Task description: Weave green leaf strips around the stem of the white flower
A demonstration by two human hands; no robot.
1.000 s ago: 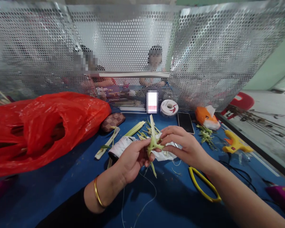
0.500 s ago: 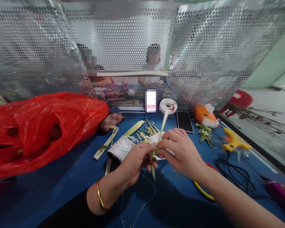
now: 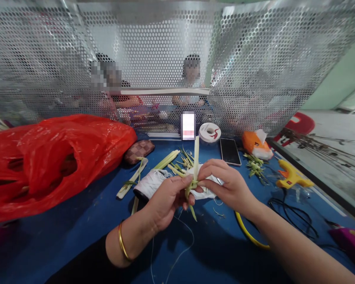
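A pale green leaf strip (image 3: 196, 159) stands upright between my hands over the blue table, with a small fold at its base. My left hand (image 3: 165, 201), with a gold bangle at the wrist, pinches that base between thumb and fingers; a greener leaf end (image 3: 193, 213) hangs below. My right hand (image 3: 232, 187) has thumb and forefinger pressed together on the folded part from the right. A cone of white thread (image 3: 151, 184) lies beside my left hand. Behind the fingers is a crumpled white sheet (image 3: 206, 192), partly hidden, near cut leaf pieces (image 3: 187, 158).
At left are a red plastic bag (image 3: 56, 157) and a checked pouch (image 3: 139, 152). A ribbon spool (image 3: 201, 133), a phone (image 3: 230, 152) and a tissue pack (image 3: 256, 146) line the back. A yellow glue gun (image 3: 292, 176) lies right. A perforated metal screen (image 3: 159, 43) rises behind.
The leaf strip has swung from leaning right to nearly upright. My right hand has shifted slightly right, its fingertips now pinched at the fold. My left hand keeps its grip.
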